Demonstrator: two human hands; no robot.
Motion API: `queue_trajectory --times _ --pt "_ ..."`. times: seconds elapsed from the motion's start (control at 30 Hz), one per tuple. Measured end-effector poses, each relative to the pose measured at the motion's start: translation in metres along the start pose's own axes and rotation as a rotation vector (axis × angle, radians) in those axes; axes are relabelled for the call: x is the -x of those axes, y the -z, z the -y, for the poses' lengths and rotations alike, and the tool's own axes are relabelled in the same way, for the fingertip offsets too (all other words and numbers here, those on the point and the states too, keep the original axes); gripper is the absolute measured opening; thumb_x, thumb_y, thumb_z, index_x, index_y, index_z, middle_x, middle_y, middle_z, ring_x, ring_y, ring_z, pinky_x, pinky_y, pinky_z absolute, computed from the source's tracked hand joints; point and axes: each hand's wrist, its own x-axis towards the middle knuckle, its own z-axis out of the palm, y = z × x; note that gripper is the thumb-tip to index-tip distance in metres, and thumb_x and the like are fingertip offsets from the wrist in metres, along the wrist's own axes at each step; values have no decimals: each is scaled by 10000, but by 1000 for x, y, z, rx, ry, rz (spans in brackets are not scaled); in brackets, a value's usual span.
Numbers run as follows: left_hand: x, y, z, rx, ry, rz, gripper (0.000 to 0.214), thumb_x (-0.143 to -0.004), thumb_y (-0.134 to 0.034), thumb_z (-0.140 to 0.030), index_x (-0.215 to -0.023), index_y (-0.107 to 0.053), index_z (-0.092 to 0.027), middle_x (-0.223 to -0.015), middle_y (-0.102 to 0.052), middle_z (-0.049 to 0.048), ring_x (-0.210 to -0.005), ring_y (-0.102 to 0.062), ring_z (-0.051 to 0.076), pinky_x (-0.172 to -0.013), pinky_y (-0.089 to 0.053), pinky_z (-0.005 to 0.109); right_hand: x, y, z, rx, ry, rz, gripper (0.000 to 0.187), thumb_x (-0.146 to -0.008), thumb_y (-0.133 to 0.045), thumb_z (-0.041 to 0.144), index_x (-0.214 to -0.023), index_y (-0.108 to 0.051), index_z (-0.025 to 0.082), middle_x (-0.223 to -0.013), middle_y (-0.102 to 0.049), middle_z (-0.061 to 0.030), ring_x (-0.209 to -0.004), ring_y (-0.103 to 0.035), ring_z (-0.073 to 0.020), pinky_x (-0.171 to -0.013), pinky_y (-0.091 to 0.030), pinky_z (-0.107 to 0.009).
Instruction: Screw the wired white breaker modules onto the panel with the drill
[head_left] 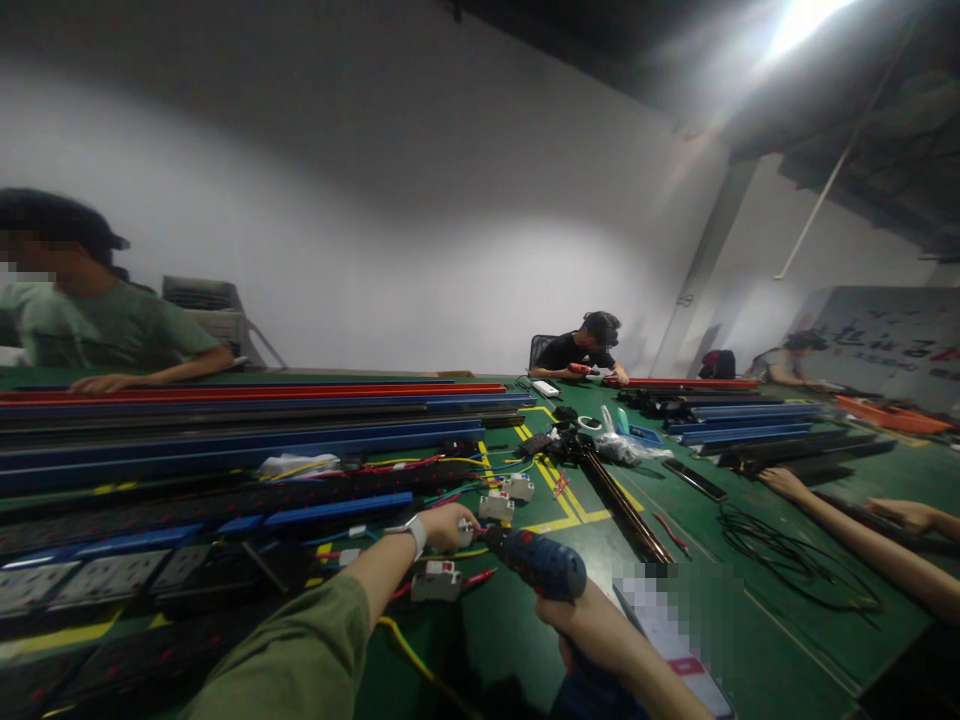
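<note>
My right hand (581, 615) grips a blue cordless drill (536, 562), its chuck pointing left. The drill's tip is close against a small white circuit breaker (466, 533), which my left hand (444, 524) holds between its fingers. Whether the bit sits in a screw is too small to tell. More white breakers lie around my left hand: one breaker (436, 580) with a red wire in front, another breaker (496, 506) just beyond, and a third breaker (519, 487) farther back. A yellow-green wire (412, 650) curves along the table below.
Long blue and black power strips (97, 580) and rails (225, 450) cover the left side. Copper-coloured bars (619, 500), a phone (695, 480) and coiled black cable (787, 560) lie rightward. A co-worker's hand (784, 483) rests at right. Other people sit around the green table (750, 650).
</note>
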Motion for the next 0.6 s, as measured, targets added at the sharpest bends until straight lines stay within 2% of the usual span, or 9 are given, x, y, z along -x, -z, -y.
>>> queue_trajectory --times 0.17,0.3,0.4,0.6 --pt "-8 -4 8 -5 -28 -1 730 -534 -603 16 -1214 -696 -233 -925 -721 12 -714 -626 130 -590 -467 175 -1 -1 -2 -30 44 -6 265 -756 -557 288 -997 -525 183 -606 -509 77 -392 -527 -106 -360 -357 -200" --pt "-5 -2 5 -3 -16 -1 717 -541 -627 -1 -1216 -697 -230 -903 -715 9 -669 -607 121 -543 -444 169 0 -1 -2 -5 20 -7 253 -740 -549 266 -978 -530 182 -515 -471 88 -398 -536 -126 -375 -359 -205" --pt "-2 -1 2 7 2 15 713 -553 -615 -8 -1227 -694 -228 -852 -709 3 -614 -581 114 -503 -417 168 1 -1 0 0 14 -11 245 -753 -558 304 -966 -522 188 -527 -481 87 -397 -530 -118 -377 -365 -203" --pt "-3 -1 3 -19 14 3 714 -558 -623 -1 -1221 -694 -255 -887 -710 -4 -618 -584 108 -522 -423 169 2 0 2 11 15 -7 203 -757 -553 277 -935 -510 189 -512 -480 88 -393 -513 -103 -374 -350 -184"
